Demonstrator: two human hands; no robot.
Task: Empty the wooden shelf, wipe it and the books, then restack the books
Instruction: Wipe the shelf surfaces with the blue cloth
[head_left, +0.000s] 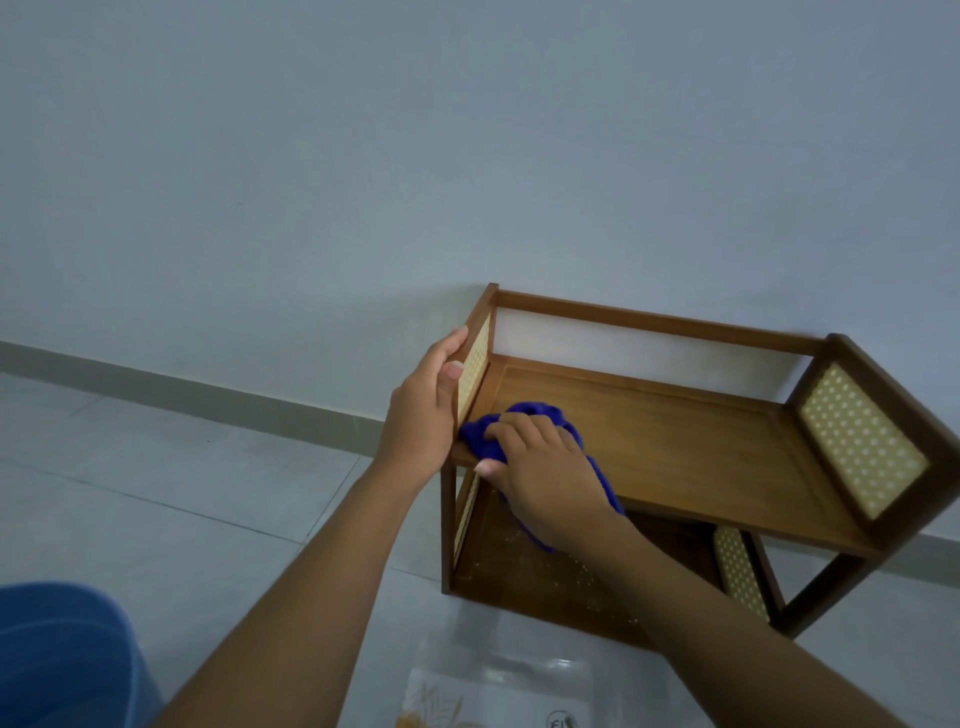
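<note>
The wooden shelf (675, 441) stands on the tiled floor (182, 467), backed against the wall. Both tiers hold no books, so the emptying step looks complete and wiping is in hand.

- Left hand (426, 410): grips the upright frame of the left side panel (474, 371), fingers curled round the outer edge and thumb on the woven face. Probable purpose: to brace the light frame so that it does not slide or rock under the rubbing.
- Right hand (545, 478): fingers curled over a bunched blue cloth (524, 413), pressing it onto the left front corner of the top tier. Bunching gives a firm pad for the corner.
- Lower tier (545, 587): pale specks show on it, so it appears not yet wiped.
- A glossy printed item (493, 691) lies on the floor in front, clear of the work; whether it is a book cannot be told.
</note>
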